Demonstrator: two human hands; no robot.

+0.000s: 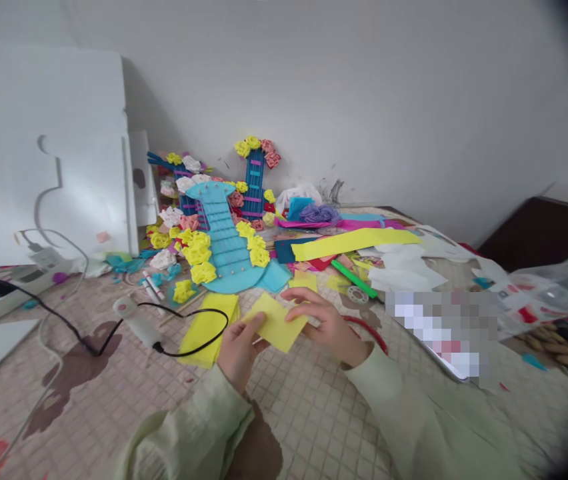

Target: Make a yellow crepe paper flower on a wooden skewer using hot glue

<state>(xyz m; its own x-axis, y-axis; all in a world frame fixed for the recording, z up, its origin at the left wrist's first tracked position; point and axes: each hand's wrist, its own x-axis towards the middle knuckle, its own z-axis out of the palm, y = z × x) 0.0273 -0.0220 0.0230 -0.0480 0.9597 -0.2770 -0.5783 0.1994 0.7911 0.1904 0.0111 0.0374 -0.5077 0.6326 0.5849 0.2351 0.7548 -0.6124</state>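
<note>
Between my hands is a small yellow paper square [280, 325], held up off the table and tilted. My left hand [241, 343] pinches its left edge, thumb on top. At its right edge, my right hand [327, 327] has thumb and fingers closed on the paper. A stack of yellow paper sheets [204, 340] lies just left of my left hand. Behind the square stands a light-blue guitar-like paper craft [224, 233] with yellow crepe flowers [198, 255] along its sides.
A white device [137, 321] on a black cable lies at left, near a power strip [24, 283]. Beyond my right hand are a green pen-like stick [354, 279], a yellow strip [359, 243] and a blurred-out phone-like object [444, 340]. More flowered crafts [254, 180] lean against the wall.
</note>
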